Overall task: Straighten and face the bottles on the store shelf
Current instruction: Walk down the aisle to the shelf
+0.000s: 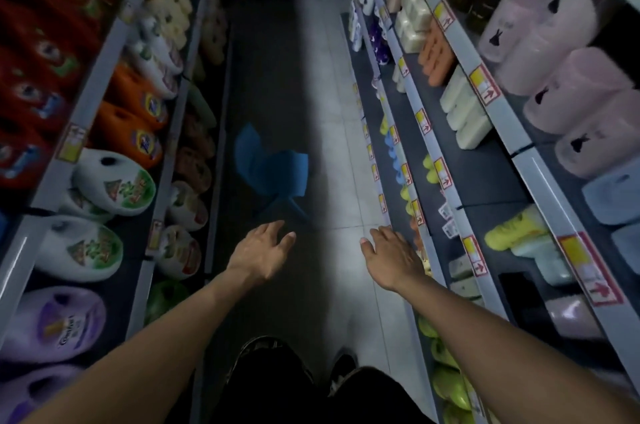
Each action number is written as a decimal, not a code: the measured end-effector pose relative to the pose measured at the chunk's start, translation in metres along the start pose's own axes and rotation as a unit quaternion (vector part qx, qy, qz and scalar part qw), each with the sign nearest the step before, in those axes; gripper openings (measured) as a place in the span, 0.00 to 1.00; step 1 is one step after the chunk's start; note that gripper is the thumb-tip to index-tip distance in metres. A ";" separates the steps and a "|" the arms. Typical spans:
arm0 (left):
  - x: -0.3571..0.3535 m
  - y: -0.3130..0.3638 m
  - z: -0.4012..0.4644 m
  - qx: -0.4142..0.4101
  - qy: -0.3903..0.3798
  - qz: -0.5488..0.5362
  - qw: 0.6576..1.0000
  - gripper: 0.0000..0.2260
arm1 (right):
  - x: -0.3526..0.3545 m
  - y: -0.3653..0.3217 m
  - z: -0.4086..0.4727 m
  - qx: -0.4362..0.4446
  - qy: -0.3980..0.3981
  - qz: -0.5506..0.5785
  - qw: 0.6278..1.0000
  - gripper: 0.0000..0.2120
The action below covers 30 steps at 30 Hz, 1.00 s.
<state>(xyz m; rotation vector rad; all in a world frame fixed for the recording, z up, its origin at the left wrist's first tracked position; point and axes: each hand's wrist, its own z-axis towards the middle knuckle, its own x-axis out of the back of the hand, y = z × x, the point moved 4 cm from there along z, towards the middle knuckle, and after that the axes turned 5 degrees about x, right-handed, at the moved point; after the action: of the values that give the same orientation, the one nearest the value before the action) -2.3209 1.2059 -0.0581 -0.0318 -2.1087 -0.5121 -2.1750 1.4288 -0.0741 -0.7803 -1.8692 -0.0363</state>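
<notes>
I stand in a narrow store aisle with both arms stretched forward over the floor. My left hand (265, 247) hangs in mid-aisle with loosely curled fingers and holds nothing. My right hand (389, 250) is empty too, its fingers relaxed, close to the front edge of the right shelving (450, 212). That shelving carries rows of bottles: yellow-green ones (512, 227), cream ones (464, 115), pink tubs (568, 77). The left shelving holds white detergent jugs (114, 184), orange jugs (135, 94) and purple jugs (52, 323).
A small blue plastic chair (273, 170) stands in the aisle just beyond my hands. Tiled floor (329, 111) runs on past it to a far shelf. My shoes (259, 354) show at the bottom. Price tags (485, 89) line the shelf edges.
</notes>
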 end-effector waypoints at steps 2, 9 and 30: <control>0.010 0.006 0.022 -0.006 0.002 0.002 1.000 0.28 | 0.011 -0.001 0.020 -0.004 0.001 -0.005 1.000 0.29; 0.047 0.018 0.120 -0.043 -0.040 0.004 0.998 0.29 | 0.037 -0.012 0.098 -0.047 -0.002 -0.005 0.999 0.29; 0.127 0.111 0.330 -0.218 -0.175 0.079 0.957 0.29 | 0.086 -0.030 0.215 -0.254 0.085 0.102 0.958 0.31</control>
<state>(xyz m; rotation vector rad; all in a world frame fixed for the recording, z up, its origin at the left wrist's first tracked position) -2.6318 1.4080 -0.0742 -0.5765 -2.2641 -0.9195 -2.3866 1.5276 -0.0871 -1.2762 -1.6202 -0.4545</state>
